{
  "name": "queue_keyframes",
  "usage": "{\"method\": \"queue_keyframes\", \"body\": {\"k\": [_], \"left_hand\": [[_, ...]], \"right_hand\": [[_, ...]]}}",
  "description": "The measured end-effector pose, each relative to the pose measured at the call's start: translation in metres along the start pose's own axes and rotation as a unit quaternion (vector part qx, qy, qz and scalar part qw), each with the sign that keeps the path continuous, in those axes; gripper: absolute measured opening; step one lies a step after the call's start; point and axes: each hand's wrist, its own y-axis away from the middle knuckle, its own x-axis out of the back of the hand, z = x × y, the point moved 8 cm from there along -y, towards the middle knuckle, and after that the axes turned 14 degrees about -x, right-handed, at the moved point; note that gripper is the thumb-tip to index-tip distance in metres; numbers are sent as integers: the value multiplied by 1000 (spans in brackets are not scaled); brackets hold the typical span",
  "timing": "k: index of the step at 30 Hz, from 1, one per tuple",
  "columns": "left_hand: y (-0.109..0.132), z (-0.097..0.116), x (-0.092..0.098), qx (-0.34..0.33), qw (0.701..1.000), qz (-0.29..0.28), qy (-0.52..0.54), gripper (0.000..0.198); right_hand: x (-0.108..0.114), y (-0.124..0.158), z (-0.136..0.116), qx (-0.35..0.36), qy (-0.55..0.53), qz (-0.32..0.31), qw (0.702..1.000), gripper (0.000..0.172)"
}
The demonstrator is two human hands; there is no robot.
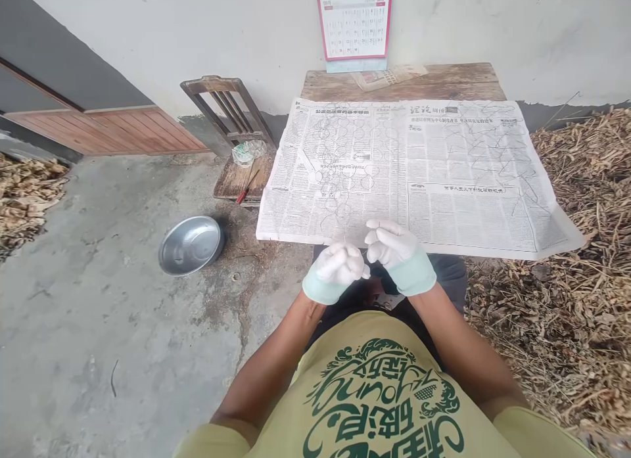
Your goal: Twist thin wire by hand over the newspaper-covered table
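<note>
Both my hands wear white gloves with pale green cuffs and are held close together at the newspaper's near edge. My left hand is closed in a pinch, a thin wire just showing at its fingertips. Beside it, my right hand is also pinched, on what looks like the same thin wire; most of it is hidden by the fingers. The spread newspaper covers much of the wooden table. Several thin wire rings lie on its left half, and bent wire pieces on its right half.
A wooden chair at the left holds a crumpled plastic bag and a red-handled screwdriver. On the concrete floor stands a metal basin. A desk calendar stands against the wall. Dry plant stalks are heaped at right.
</note>
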Motion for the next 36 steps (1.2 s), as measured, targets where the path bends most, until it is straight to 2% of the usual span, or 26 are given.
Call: {"method": "queue_keyframes", "body": {"k": [3, 9, 15, 24, 29, 33, 36], "left_hand": [[0, 3, 1, -4, 1000, 3, -2, 42], [1, 4, -1, -7, 1000, -16, -5, 42], [2, -3, 3, -4, 1000, 3, 4, 42], [2, -7, -2, 12, 997, -72, -11, 43], [4, -11, -6, 27, 993, -116, 1, 42], [9, -19, -8, 71, 989, -129, -21, 48], [12, -20, -7, 77, 990, -118, -19, 49]], "right_hand": [[-3, 2, 1, 6, -8, 4, 1000, 33], [-7, -1, 9, -17, 1, -23, 1000, 21], [-9, -2, 6, -15, 0, -26, 1000, 25], [-2, 1, 3, -12, 35, 19, 999, 23], [-6, 1, 2, -22, 53, 11, 998, 26], [-2, 3, -1, -22, 81, 46, 995, 25], [-1, 4, -1, -27, 90, 60, 994, 25]]}}
